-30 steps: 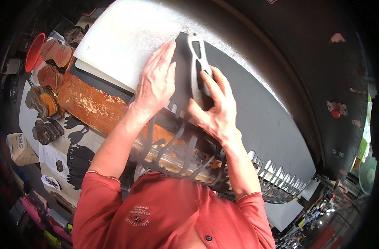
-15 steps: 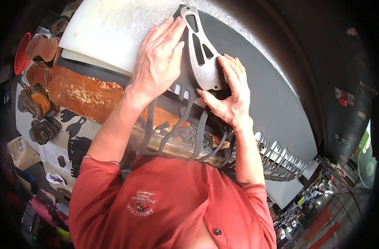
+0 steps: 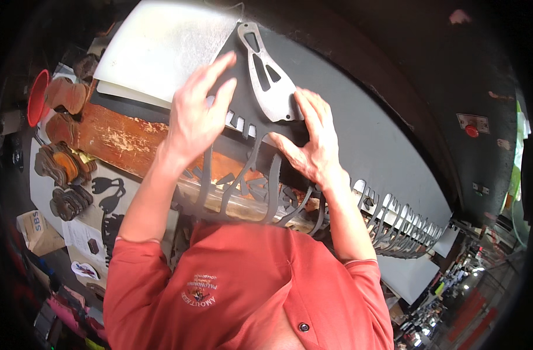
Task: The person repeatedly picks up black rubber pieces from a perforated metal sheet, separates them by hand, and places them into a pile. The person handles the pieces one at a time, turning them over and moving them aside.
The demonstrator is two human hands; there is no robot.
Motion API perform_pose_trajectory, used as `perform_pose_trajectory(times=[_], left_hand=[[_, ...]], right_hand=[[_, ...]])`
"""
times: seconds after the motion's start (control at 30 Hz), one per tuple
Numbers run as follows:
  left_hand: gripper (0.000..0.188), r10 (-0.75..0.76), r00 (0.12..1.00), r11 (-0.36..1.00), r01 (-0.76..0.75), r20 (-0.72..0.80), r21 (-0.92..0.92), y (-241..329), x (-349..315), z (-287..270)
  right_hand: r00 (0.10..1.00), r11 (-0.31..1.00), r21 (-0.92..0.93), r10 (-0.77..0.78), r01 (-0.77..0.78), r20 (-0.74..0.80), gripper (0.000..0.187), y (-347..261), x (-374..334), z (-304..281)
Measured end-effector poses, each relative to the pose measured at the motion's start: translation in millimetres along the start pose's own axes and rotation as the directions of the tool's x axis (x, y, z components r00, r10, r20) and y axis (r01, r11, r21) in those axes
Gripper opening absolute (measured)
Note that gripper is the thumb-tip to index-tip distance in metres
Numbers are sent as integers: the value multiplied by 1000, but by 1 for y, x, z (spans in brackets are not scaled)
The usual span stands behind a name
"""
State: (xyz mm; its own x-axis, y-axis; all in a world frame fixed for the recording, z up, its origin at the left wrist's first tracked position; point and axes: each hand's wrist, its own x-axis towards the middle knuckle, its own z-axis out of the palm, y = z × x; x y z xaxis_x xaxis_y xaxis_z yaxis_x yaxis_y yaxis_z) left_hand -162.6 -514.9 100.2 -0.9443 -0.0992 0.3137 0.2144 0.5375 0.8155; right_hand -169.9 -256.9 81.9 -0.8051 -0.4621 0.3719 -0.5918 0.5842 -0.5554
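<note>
A grey metal cutting die (image 3: 272, 87) with elongated cutouts lies on a large dark grey sheet (image 3: 366, 140). My left hand (image 3: 193, 111) is raised to the left of the die, fingers apart, holding nothing. At the die's wide lower end, my right hand (image 3: 313, 140) is spread, with fingertips touching or very near its right edge and the thumb apart below. Along the sheet's near edge, cut strips (image 3: 237, 175) of the dark material hang down toward me in loops.
A white board (image 3: 155, 52) lies at the upper left. Below it is a worn brown board (image 3: 120, 134) with dark scraps (image 3: 258, 189) nearer me. Stacked brown cut pieces (image 3: 62, 163) and a red dish (image 3: 37, 98) stand at left. A dark machine with a red button (image 3: 471, 130) is at right.
My left hand has drawn away from the die, down and to the left. My right hand stays by the die's lower edge. The whole view has shifted slightly.
</note>
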Motion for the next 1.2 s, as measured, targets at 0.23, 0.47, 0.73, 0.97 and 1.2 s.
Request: perform_pose_trajectory(times=[0.23, 0.47, 0.73, 0.97, 1.2], left_hand=[[5, 24, 971, 979, 25, 238, -201, 51, -124, -8], [13, 398, 913, 911, -404, 86, 82, 22, -155, 31], [26, 425, 901, 885, -433, 83, 169, 18, -155, 34], [26, 434, 896, 874, -445, 98, 198, 10, -154, 37], [30, 513, 857, 830, -508, 40, 231, 6, -152, 40]], right_hand=[[982, 991, -62, 106, -116, -154, 68, -33, -51, -14], [944, 983, -90, 124, -158, -305, 69, -32, -29, 15], [887, 892, -260, 256, -370, -384, 76, -38, 1, 39], [850, 916, -249, 156, -315, -503, 69, -32, 10, 47], [861, 962, -135, 144, -238, -488, 61, -49, -21, 28]])
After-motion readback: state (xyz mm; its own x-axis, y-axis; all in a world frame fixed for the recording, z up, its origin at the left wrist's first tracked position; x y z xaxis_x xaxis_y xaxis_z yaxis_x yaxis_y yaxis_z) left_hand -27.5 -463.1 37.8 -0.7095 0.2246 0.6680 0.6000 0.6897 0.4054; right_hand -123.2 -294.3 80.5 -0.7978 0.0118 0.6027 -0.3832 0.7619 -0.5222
